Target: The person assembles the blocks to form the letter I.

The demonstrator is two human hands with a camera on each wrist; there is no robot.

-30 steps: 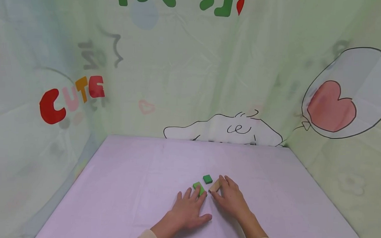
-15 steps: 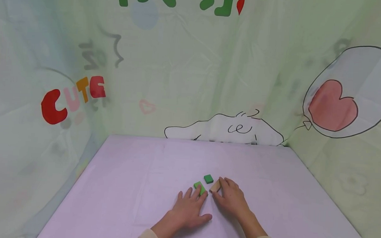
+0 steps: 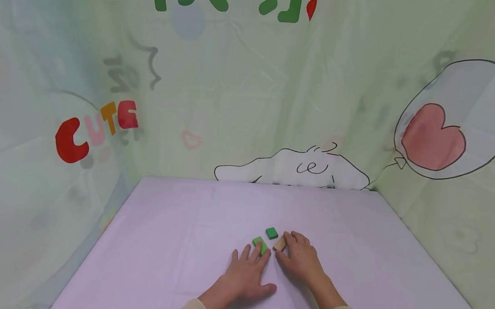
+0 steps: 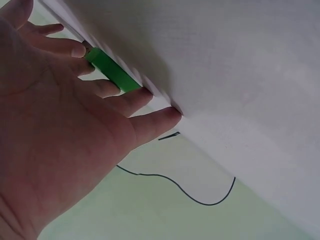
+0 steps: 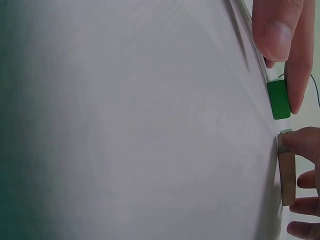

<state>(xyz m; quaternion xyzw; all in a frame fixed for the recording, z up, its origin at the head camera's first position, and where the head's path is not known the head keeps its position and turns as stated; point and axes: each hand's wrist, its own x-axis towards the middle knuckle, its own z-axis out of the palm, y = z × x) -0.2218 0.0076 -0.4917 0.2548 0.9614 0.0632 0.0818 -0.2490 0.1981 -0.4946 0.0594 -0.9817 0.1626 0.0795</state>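
The light green block (image 3: 260,245) is pressed flat under the straight fingertips of the left hand (image 3: 245,277). The wooden block (image 3: 280,243) is pinched by the right hand (image 3: 301,262), at its fingertips.

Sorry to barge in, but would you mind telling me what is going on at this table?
A person is working with small flat blocks on a pink-covered table. The left hand lies flat with its fingertips resting on a light green block. The right hand touches a tan wooden block with its fingers. A darker green block lies just beyond them, untouched.
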